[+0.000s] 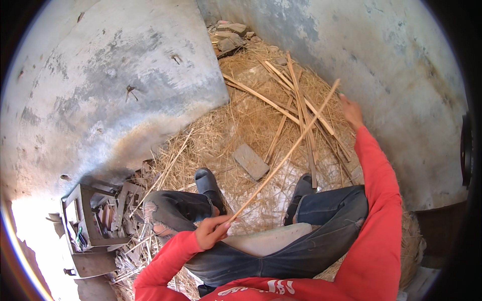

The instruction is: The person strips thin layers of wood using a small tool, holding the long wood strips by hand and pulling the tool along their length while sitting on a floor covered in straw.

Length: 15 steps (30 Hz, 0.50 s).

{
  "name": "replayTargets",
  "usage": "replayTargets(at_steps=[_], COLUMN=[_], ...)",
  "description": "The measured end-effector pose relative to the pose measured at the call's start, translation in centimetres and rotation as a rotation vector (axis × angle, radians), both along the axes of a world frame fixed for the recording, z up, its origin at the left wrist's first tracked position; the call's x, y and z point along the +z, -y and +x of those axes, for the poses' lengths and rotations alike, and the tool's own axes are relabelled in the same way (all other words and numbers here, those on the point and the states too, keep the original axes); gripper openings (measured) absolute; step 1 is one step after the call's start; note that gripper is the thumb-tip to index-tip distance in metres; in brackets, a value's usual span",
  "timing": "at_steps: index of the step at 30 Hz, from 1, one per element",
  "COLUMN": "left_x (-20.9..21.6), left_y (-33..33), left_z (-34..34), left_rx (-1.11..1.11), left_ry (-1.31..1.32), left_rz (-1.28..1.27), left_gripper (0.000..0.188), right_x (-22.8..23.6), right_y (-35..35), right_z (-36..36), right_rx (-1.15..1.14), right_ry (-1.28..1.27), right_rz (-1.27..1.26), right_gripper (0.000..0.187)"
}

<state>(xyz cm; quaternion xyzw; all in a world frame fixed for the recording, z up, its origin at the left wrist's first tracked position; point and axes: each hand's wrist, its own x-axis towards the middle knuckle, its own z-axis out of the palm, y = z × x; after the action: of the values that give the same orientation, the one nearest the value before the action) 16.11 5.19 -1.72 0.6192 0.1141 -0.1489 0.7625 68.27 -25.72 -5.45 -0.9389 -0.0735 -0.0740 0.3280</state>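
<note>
A long, thin, pale wooden strip [285, 159] runs slantwise from my lap toward the far right. My left hand [213, 232] is closed around its near end, above my left knee. At the other end, my right hand [352, 112] reaches out beside the tip, with a small gap seen between them. A finger of that hand stretches toward the strip; the other fingers are partly hidden. Under the strip lies a loose, crossed heap of wooden strips [300, 103] on the straw. A grey brick-like block [251, 161] rests on the ground in front of my feet.
Straw [211, 135] covers much of the ground. Weathered plaster walls [396, 90] stand close on the right and at the left [110, 75]. Broken bricks [231, 37] are piled in the far corner. A dark frame-like box [95, 220] with scraps stands at the lower left.
</note>
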Motion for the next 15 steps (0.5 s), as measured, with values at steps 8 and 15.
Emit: replayTargets(at_steps=[8, 15], left_x=[0.6, 1.8], left_y=[-1.0, 0.8], left_z=[1.8, 7.0], left_rx=[0.295, 0.344], left_ry=[0.168, 0.239], left_rz=[0.116, -0.054], left_gripper=[0.036, 0.035], right_x=[6.2, 8.6], right_y=[-5.6, -13.6], right_z=[-8.5, -26.6], right_rx=[0.391, 1.077], right_ry=[0.061, -0.075], right_rz=[0.037, 0.041], right_gripper=[0.072, 0.070])
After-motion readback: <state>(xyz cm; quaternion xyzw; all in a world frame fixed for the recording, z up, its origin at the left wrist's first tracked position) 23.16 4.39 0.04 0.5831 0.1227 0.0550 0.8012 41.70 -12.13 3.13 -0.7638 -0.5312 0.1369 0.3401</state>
